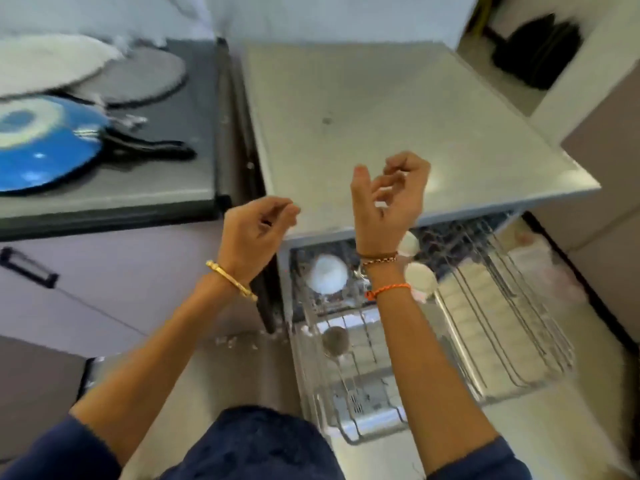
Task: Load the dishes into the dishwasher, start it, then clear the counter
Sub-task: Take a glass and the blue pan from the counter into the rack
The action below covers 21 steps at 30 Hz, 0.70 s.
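Hands (325, 209) loosely curled – wire rack (485, 341), round bowls (328, 274)

Left hand (258, 230) raised, fingers loosely curled, right hand (389, 199) raised, empty

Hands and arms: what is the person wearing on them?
The left hand has a gold bangle at its wrist. The right hand has a brown cord, a beaded chain and an orange thread. Both arms have dark blue sleeves pushed up.
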{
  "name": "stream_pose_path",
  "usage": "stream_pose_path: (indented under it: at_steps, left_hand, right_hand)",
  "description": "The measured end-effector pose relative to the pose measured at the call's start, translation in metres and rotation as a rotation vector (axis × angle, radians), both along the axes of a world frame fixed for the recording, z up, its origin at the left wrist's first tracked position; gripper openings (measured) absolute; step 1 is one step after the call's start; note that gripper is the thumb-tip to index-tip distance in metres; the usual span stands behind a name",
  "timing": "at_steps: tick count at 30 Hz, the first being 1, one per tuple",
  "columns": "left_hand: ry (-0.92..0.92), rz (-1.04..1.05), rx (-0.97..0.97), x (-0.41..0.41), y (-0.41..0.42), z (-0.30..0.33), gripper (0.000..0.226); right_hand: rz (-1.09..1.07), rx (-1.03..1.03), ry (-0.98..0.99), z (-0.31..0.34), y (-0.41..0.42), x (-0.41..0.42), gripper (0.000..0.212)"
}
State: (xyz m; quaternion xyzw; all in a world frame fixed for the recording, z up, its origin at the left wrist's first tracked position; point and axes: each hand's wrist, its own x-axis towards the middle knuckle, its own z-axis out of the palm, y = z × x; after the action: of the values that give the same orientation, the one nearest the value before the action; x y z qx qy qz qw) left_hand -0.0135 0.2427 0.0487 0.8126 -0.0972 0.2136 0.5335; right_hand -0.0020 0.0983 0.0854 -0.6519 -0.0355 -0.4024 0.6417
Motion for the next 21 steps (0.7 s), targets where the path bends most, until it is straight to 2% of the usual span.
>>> stream_pose_path:
  at_steps: [7,10,12,14,16,21]
  left_hand:
    - [-0.085,0.444,-0.023,-0.042,0.187,0.040,0.027]
    - [-0.007,0.638,0.018,-0.071,0.286,0.043,0.013]
    - [0.067,0.744,0.080,-0.087,0.343,0.042,0.006]
    - [0.139,0.821,0.121,-0.101,0.400,0.041,0.010]
    - [0.200,0.861,0.104,-0.106,0.450,0.039,0.017]
    - [0.246,0.984,0.110,-0.098,0.549,0.034,0.027]
  right_hand:
    - [0.461,-0.048,-0.025,0.036,0.195,0.011,0.015]
    - [0.654,-0.182,0.119,0.037,0.298,0.014,0.012]
    - [0.780,-0.391,0.263,0.035,0.360,0.023,0.013]
    - [0.913,-0.581,0.379,0.031,0.419,0.028,0.022]
    - [1.015,-0.676,0.425,0.027,0.468,0.031,0.031]
    - [1.092,-0.733,0.404,0.017,0.566,0.044,0.036]
